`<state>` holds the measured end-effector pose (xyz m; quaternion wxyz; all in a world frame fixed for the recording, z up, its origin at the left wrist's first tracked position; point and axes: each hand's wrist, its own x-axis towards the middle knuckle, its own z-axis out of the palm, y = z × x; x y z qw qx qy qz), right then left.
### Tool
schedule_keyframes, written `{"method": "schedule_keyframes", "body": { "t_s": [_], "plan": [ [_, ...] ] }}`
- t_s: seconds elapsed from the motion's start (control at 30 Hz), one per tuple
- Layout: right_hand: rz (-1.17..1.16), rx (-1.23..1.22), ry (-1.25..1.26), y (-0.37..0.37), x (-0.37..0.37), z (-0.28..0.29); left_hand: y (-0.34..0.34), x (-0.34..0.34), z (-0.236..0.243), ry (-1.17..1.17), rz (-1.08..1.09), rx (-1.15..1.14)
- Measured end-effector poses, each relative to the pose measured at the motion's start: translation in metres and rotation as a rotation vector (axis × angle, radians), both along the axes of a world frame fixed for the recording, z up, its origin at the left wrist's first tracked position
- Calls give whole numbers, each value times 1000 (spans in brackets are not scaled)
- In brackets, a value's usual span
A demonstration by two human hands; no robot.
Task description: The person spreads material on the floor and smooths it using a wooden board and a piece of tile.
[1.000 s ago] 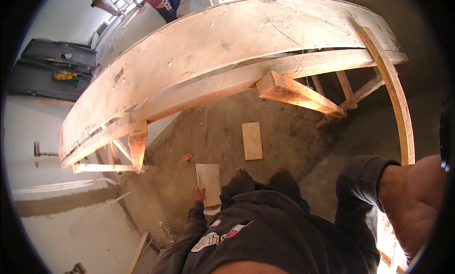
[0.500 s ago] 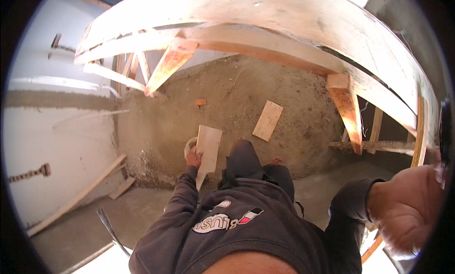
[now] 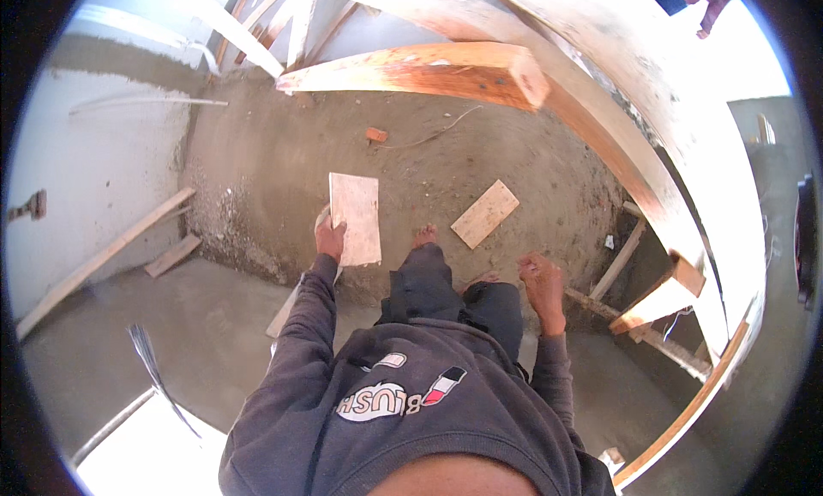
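Observation:
My left hand [image 3: 330,239] is closed on the edge of a pale, flat piece of wooden board [image 3: 356,213], held upright in front of my left knee. Behind that wrist a narrow wooden strip [image 3: 283,314] slants down; whether I hold it too is hidden. My right hand [image 3: 542,283] hangs beside my right knee with its fingers curled in, and the palm side is out of sight. A second short board [image 3: 486,214] lies flat on the ground ahead, between my two hands and touched by neither.
An orange brick piece [image 3: 375,134] lies on the dirt floor. Timber beams and braces [image 3: 411,72] cross ahead and curve along the right side. Planks [image 3: 111,260] lean at the left wall, near thin metal rods [image 3: 153,367]. Another person's arm [image 3: 713,14] shows at top right.
My right hand has come down from the far right edge, near the camera, to beside my knee. My left hand still grips the board. The whole view has swung round.

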<state>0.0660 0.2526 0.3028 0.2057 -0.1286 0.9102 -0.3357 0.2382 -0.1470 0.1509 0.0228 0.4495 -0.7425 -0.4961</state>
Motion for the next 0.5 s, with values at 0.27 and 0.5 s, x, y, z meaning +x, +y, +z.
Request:
{"method": "schedule_keyframes", "body": {
  "t_s": [0.27, 0.5],
  "plan": [
    [403, 181, -11, -21, -49, -82, 45, -30, -26, 509, 550, 698],
    [544, 123, -119, 6, -73, -136, 136, -61, -70, 648, 641, 903]
  ]
}}
